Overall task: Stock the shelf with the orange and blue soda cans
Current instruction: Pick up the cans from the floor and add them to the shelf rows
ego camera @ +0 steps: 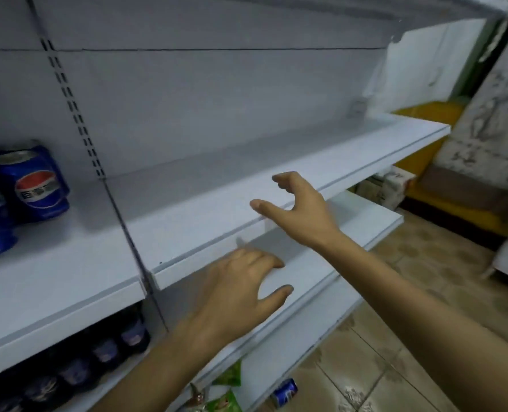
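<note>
You are looking at a big white shelf (pixel 276 179) that runs from the middle out to the right. A second white shelf board (pixel 53 278) joins it on the left. A grey post with little slots (pixel 74 111) goes up the back wall between the two. Under the big shelf is a lower shelf (pixel 350 233) that sticks out a bit more. The brown tiled floor (pixel 425 292) is down on the right. Both your arms reach forward. Your right hand (pixel 300 212) is over the front edge of the big shelf. Its thumb points left, its fingers are bent and loose, and it holds nothing. Your left hand (pixel 240 292) is lower, in front of the lower shelf. Its fingers are spread a little, its thumb sticks out to the right, and it holds nothing too. You cannot tell if either hand touches the shelves. The blue soda cans (pixel 38 185) stand close together on the left board, far from your hands. Dark bottles (pixel 104 349) stand in a row under that board. One more blue can (pixel 284 392) lies on its side on the floor near the bottom, just beside some green packets (pixel 226 382).
</note>
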Demonstrator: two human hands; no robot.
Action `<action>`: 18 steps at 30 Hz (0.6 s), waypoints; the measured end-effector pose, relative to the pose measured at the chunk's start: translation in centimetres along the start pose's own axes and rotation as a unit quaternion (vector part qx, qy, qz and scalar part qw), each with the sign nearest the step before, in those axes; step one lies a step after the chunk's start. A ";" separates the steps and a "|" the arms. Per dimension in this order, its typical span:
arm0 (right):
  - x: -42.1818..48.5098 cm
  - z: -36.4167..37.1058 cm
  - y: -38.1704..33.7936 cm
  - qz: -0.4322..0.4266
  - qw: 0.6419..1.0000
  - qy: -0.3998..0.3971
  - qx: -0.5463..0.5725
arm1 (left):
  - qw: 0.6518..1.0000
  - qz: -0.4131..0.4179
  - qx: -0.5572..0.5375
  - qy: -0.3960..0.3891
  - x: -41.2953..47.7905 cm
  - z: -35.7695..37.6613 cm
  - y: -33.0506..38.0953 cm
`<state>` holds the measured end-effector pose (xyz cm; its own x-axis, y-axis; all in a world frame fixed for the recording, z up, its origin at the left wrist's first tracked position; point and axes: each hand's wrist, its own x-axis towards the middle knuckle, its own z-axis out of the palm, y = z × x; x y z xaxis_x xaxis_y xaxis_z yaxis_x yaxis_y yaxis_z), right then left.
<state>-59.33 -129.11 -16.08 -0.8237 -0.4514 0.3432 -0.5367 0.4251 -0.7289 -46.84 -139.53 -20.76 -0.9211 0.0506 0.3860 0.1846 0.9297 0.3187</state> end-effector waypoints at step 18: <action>-15.9 -3.3 31.7 0.446 0.872 -0.170 0.106 | 0.854 -0.277 -0.117 -0.424 -3.7 26.1 1.8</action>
<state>-63.88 -105.88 -42.73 -0.7752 -0.2367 -0.5856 0.3661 0.5872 -0.7219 -52.02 -128.47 -44.24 -0.7879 -0.0349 -0.6148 -0.3878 0.8037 0.4513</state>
